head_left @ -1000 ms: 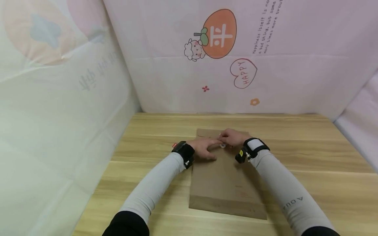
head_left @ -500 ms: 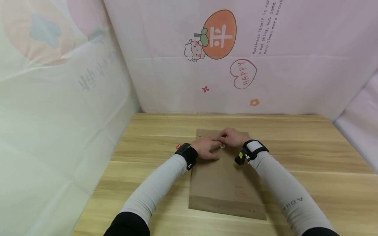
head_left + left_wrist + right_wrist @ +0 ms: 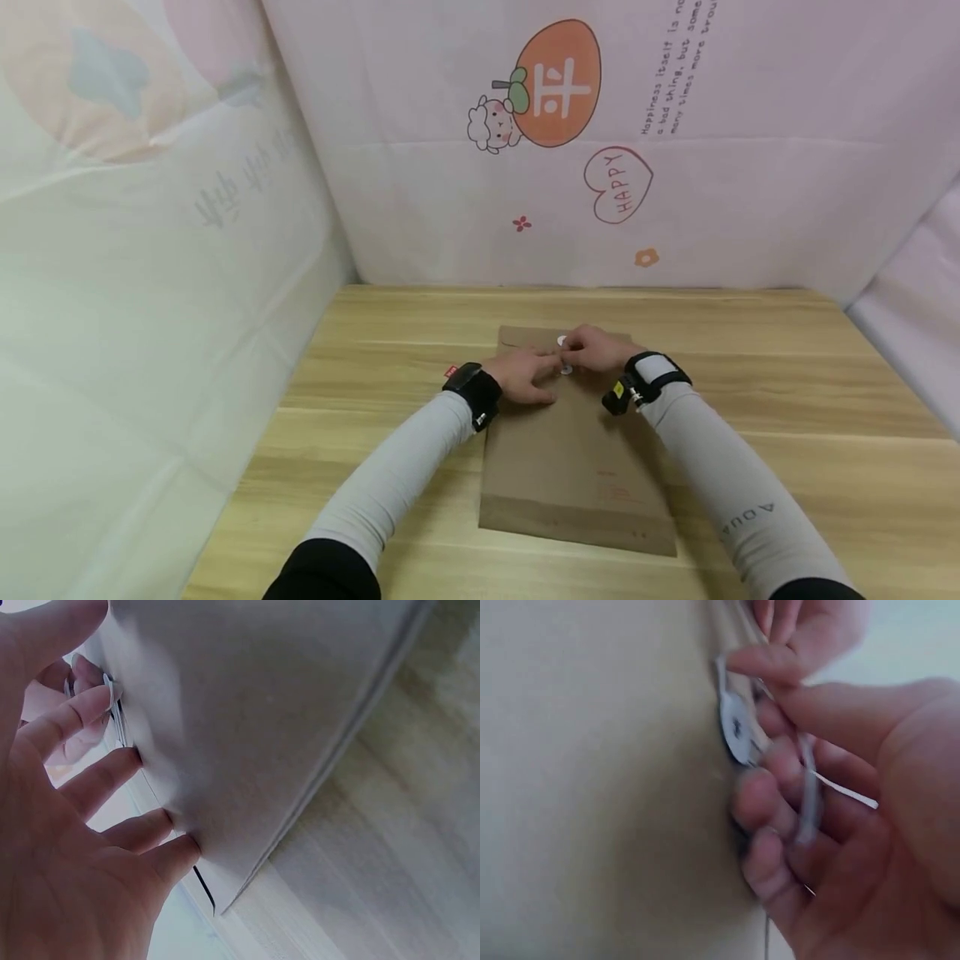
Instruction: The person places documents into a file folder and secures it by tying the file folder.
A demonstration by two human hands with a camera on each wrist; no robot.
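Observation:
A brown kraft-paper envelope (image 3: 570, 442) lies flat on the wooden table. Two white button discs mark its closure: a lower disc (image 3: 566, 369) and an upper disc (image 3: 562, 340) partly covered by fingers. My left hand (image 3: 521, 375) rests on the envelope with fingers extended, its index fingertip right at the lower disc. In the left wrist view the other fingertips press along the flap edge. My right hand (image 3: 596, 348) has its fingers curled beside the discs, pinching a thin white string (image 3: 847, 793); part of the string is hidden among the fingers.
The wooden table (image 3: 405, 333) reaches back to a printed cloth wall (image 3: 435, 208). A second cloth wall (image 3: 150, 333) rises on the left. A small red tag (image 3: 451, 372) shows beside the left wristband.
My left hand has shifted slightly right since a second ago, then stayed. My right hand has moved a little around the discs, uncovering the upper one. The envelope stays in place.

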